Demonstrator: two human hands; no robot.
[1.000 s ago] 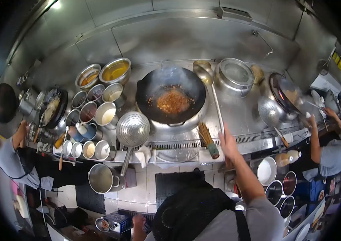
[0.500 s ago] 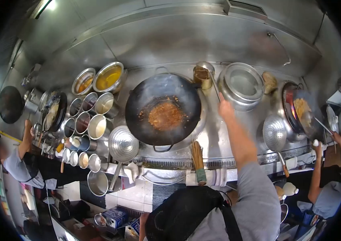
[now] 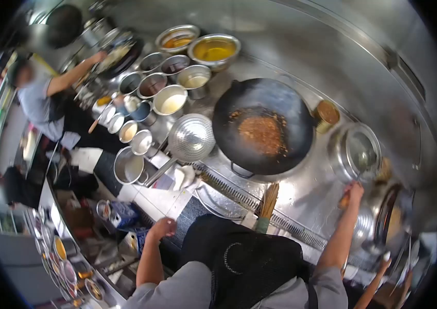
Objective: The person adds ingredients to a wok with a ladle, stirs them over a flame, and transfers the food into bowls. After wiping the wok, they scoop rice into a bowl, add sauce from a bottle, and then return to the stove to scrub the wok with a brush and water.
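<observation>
Evidently, right hand (image 3: 353, 190) closed round ladle (image 3: 343, 201) at pot (image 3: 336, 155), right of wok (image 3: 231, 123); wrist best steady, ladle level. Left hand (image 3: 164, 227) near, empty, fingers slack.

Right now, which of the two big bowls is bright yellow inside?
The bowl nearer the wok: bright yellow inside. The other bowl shows orange.

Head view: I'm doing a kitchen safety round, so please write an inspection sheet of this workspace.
Surface: shiny steel counter, crowded left of the wok.
Job's things: reddish-brown food in the wok.
Clutter: cloth at front edge; strainer with its handle jutting past it.
Grippers: right hand gripping a utensil handle; left hand, nothing seen held.
Cables: none identifiable.
Surroundings: co-worker at left, co-worker's arm at right.
</observation>
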